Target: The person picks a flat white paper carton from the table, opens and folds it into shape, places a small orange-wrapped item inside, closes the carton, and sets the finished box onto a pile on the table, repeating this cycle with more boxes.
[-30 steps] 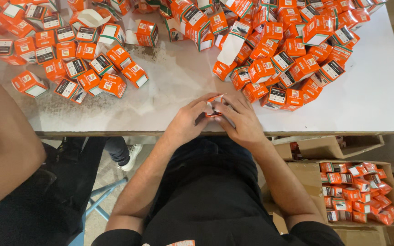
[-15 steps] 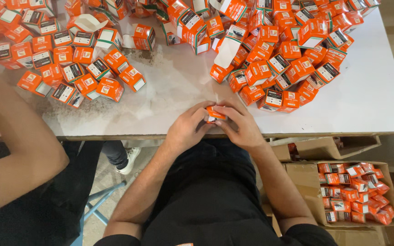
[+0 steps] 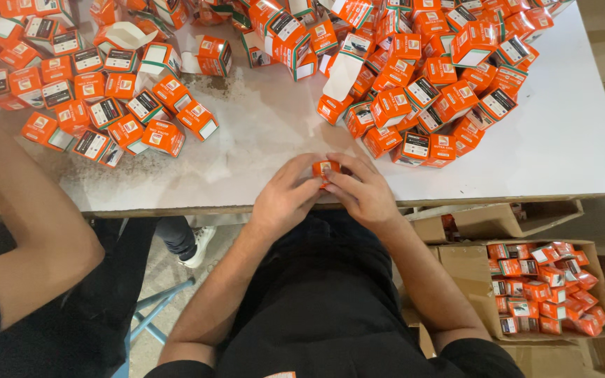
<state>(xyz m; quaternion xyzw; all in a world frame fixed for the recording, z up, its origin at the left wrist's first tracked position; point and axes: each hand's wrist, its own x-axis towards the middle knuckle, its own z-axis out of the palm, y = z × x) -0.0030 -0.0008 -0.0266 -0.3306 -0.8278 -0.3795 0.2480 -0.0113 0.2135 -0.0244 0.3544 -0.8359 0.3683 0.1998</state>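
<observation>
A small orange box is pinched between both my hands at the near edge of the white table. My left hand grips it from the left, and my right hand closes on it from the right, fingers over its top. Most of the box is hidden by my fingers. A heap of similar orange boxes lies just beyond my right hand.
Rows of orange boxes lie at the left of the table, some with open flaps. Another person's arm reaches in at the left. A cardboard carton holding several orange boxes sits on the floor at the right.
My hands have stayed together on the box at the table edge, turning it slightly; the view has shifted a little.
</observation>
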